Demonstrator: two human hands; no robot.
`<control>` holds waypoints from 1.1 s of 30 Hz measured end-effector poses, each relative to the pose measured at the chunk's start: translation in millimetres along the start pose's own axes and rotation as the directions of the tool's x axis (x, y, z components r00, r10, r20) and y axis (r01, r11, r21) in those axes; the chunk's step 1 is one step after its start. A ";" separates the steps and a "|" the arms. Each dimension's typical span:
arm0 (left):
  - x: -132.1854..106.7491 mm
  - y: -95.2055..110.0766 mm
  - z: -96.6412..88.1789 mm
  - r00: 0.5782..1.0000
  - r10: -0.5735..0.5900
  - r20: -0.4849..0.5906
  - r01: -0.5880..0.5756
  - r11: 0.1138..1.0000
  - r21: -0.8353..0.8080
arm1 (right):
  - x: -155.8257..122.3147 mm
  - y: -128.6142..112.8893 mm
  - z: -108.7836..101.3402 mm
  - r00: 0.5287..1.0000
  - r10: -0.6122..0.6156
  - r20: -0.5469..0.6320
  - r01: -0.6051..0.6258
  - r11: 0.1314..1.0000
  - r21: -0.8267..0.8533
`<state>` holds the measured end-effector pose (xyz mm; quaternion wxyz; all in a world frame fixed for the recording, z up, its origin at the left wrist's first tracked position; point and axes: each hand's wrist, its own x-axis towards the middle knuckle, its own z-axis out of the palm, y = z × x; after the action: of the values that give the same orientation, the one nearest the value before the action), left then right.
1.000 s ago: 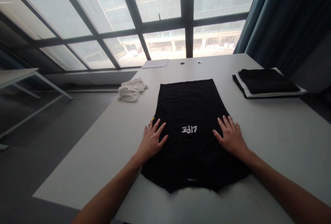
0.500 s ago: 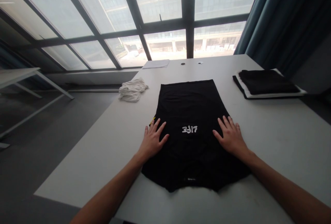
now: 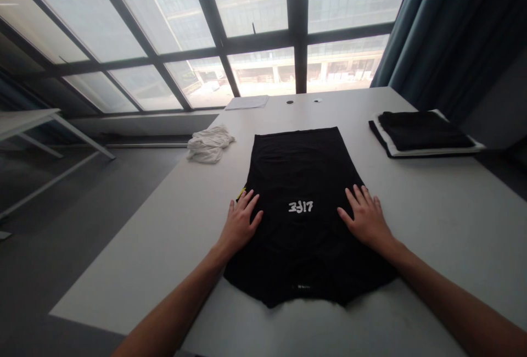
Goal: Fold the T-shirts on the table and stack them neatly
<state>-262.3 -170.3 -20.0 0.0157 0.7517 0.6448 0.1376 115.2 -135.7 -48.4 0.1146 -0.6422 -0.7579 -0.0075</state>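
A black T-shirt (image 3: 302, 170) with small white lettering lies flat on the white table (image 3: 436, 214), its sides folded in. My left hand (image 3: 240, 222) rests palm down on the shirt's left edge, fingers stretched out. My right hand (image 3: 365, 217) lies flat on the right edge, fingers spread. A thin yellow bit (image 3: 241, 192) peeks out beside my left fingertips.
A crumpled white cloth (image 3: 209, 143) sits at the table's left edge. A stack of folded black and white garments (image 3: 424, 133) lies at the right. A sheet of paper (image 3: 247, 102) lies at the far edge by the window. Another table (image 3: 28, 121) stands to the left.
My left hand's fingers have drawn slightly closer together on the shirt. Otherwise both hands stay flat in the same places.
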 end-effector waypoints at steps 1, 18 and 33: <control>0.0 -0.2 0.3 1.000 -0.003 0.003 0.003 1.000 0.001 | 0.0 -0.3 -0.7 1.000 0.001 0.002 -0.001 1.000 -0.001; -1.2 -9.6 11.2 0.997 0.008 0.079 -0.012 0.999 0.043 | -0.1 -1.9 -2.7 1.000 0.001 0.003 -0.001 1.000 -0.005; -4.9 5.8 1.5 0.996 0.005 0.084 -0.010 0.998 0.064 | 0.5 -1.1 -2.0 1.000 0.003 0.007 -0.003 1.000 0.002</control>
<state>-257.0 -175.8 -21.2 0.0180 0.7594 0.6447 0.0852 114.3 -135.8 -46.3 0.1125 -0.6434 -0.7572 -0.0041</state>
